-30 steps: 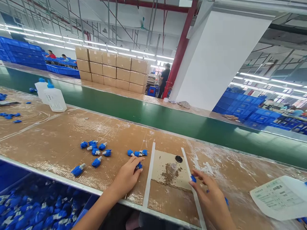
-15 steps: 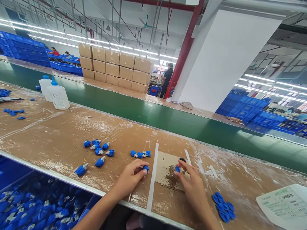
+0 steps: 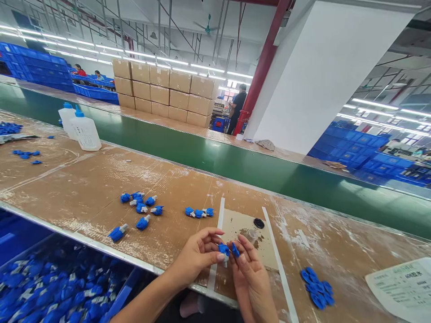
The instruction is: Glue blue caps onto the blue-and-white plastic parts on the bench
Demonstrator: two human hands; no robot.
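My left hand [image 3: 197,255] pinches a small blue plastic part with a whitish stem [image 3: 223,250], the stem pointing down. Close beside it, my right hand [image 3: 251,274] grips a flat blue plastic piece [image 3: 235,250] between thumb and fingers. The two pieces are nearly touching; whether they meet I cannot tell. Behind my right hand, a small clear cup [image 3: 251,235] stands on a stained cardboard sheet [image 3: 232,219], with a round black lid [image 3: 259,223] at its far side. Several loose flat blue pieces [image 3: 317,288] lie to the right of my hands.
Blue parts with white stems [image 3: 141,208] lie in a loose group on the left, and a short row [image 3: 199,212] nearer the sheet. A blue bin [image 3: 124,289] full of such parts sits below the edge. Bottles [image 3: 88,134] stand left; a green belt [image 3: 215,154] runs behind.
My right hand has moved left and toward me, away from the cup, carrying the flat blue piece. My left hand has moved right with its blue part, bringing both together.
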